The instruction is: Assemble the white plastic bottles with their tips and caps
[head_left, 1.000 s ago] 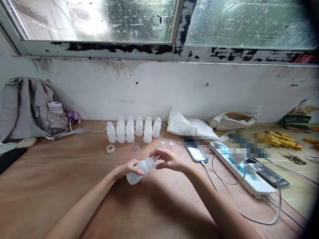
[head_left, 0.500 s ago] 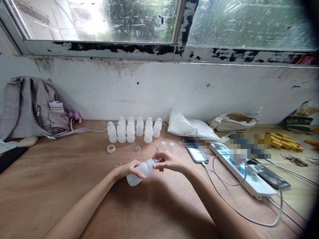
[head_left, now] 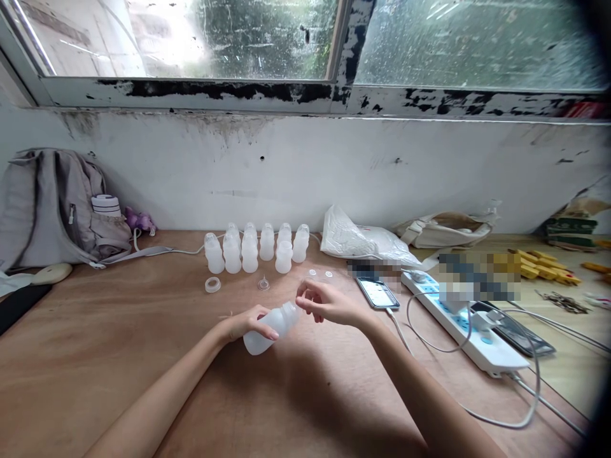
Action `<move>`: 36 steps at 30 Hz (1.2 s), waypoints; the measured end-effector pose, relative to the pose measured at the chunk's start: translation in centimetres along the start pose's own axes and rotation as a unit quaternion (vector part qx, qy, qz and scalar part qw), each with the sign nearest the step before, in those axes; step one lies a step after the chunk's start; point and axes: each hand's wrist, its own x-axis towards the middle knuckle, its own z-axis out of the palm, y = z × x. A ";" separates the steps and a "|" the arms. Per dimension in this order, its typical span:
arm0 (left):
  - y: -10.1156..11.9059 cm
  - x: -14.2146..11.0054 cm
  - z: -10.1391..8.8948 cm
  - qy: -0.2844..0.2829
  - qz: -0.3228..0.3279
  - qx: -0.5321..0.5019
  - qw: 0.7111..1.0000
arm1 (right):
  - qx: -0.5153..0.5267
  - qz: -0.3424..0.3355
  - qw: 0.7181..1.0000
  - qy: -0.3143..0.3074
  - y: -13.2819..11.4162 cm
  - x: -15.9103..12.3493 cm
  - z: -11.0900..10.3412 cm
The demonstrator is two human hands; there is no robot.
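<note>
My left hand [head_left: 252,323] is wrapped around the body of a frosted white baby bottle [head_left: 267,334], tilted with its neck up to the right. Just right of the bottle's mouth is my right hand [head_left: 322,301], its fingers curled and thumb tucked in; anything between them is hidden. Beyond the hands lie a white screw ring [head_left: 212,284], a clear bottle nipple [head_left: 263,283] and two small clear discs [head_left: 312,273]. Several more frosted bottles [head_left: 249,250] stand upright in a group farther back.
To the right, a phone [head_left: 377,292] is plugged into a cable beside a white power strip [head_left: 496,356] with looping cords. A white plastic bag [head_left: 356,240] lies by the wall. A grey backpack [head_left: 48,210] sits at the left, and yellow pieces [head_left: 544,266] lie far right.
My right hand has drawn slightly up and right, away from the bottle's mouth, where it pinched a clear nipple. My left hand still holds the bottle in nearly the same place.
</note>
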 end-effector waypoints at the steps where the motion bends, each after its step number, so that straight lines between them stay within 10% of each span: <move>1: 0.0 0.0 0.0 0.002 -0.001 0.001 1.000 | 0.020 -0.015 0.999 -0.020 -0.1 -0.2 -0.4; 7: -0.2 0.0 -0.1 -0.004 0.009 0.004 1.000 | 0.074 -0.041 0.996 -0.032 0.4 0.0 -0.4; 14: -0.1 0.0 0.0 -0.001 0.013 0.007 1.000 | -0.089 -0.029 0.993 0.075 0.3 0.2 0.3; 36: -0.2 0.1 0.0 0.017 0.009 0.006 1.000 | -0.012 -0.063 0.998 0.030 0.9 0.2 -0.4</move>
